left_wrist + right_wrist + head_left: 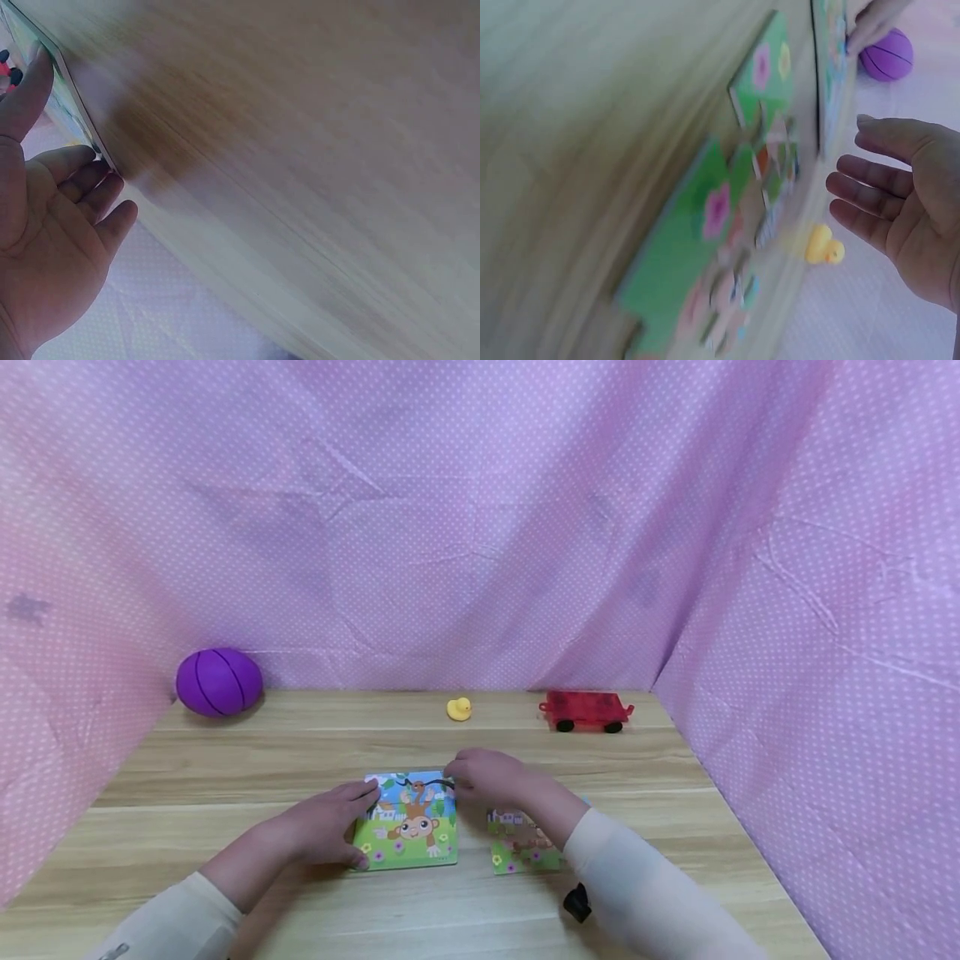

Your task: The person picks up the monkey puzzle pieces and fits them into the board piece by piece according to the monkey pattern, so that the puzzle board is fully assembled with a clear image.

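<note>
Monkey picture board: It lay flat on the wooden table (375, 914), between the two hands; I could not tell if it was one card or a put-together puzzle.
Left hand (330, 822): It touched the board's left side, thumb at the near corner, fingers spread up toward the far one.
Right hand (487, 779): It was by the board's far right corner, thumb and fingers apart with nothing between them; I could not tell if it touched.
Loose puzzle pieces (523, 853): They sat under the right arm, beside the board, with gaps between some.
Step with the board: It looked like keeping it steady and straight.
Next move by the board: It seemed to need a light touch, with the right sleeve kept off the pieces.
Toys behind: A purple ball (220, 682), a yellow duck (459, 709) and a red wagon (587, 711).
</note>
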Available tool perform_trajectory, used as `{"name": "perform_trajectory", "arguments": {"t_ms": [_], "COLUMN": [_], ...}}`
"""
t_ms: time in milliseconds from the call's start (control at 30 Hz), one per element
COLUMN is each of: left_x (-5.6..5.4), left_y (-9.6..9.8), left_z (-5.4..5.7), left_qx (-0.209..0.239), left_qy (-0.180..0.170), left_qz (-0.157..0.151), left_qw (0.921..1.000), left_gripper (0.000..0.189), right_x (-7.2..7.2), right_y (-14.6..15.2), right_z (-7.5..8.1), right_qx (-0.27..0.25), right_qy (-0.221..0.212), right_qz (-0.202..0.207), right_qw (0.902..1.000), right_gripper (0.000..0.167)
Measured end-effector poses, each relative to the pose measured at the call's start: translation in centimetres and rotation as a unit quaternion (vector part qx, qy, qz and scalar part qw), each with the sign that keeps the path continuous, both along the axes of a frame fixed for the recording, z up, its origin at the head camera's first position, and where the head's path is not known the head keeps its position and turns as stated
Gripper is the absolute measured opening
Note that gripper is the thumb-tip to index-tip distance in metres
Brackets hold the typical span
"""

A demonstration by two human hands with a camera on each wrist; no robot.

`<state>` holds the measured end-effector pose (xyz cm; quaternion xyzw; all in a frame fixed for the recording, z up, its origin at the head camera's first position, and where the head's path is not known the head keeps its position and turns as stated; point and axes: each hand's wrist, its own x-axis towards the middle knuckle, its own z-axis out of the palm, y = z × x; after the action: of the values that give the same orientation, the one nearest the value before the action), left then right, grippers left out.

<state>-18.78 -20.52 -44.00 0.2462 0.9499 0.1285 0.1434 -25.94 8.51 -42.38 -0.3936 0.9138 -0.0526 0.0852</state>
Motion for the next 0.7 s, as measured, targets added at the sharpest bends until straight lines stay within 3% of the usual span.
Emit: {"name": "perform_trajectory", "arguments": {"t_ms": [200, 367, 567, 700], "left_x": [0.0, -0.1, 0.1, 0.3], "left_y": [0.0, 0.0, 0.3, 0.5], "left_z": [0.0, 0.0, 0.0, 0.1], "left_qx": [-0.003, -0.008, -0.004, 0.0], "left_qy": [0.0, 0.004, -0.005, -0.008], "left_qz": [-0.002, -0.001, 0.001, 0.004], "left_qw": [1.0, 1.0, 1.0, 1.0], "left_gripper": [0.104, 0.104, 0.105, 0.106], "right_x": [0.6, 1.6, 3.0, 3.7], "right_y": [2.6, 4.3, 5.6, 6.1], "right_z": [1.1, 1.0, 0.5, 0.0], "right_qx": [0.007, 0.003, 0.039, 0.064], "right_qy": [0.0, -0.051, -0.036, -0.024], "right_qz": [-0.046, -0.085, -0.068, -0.07], "right_qw": [0.9989, 0.9951, 0.9962, 0.9952], "right_gripper": [0.031, 0.023, 0.01, 0.015]}}
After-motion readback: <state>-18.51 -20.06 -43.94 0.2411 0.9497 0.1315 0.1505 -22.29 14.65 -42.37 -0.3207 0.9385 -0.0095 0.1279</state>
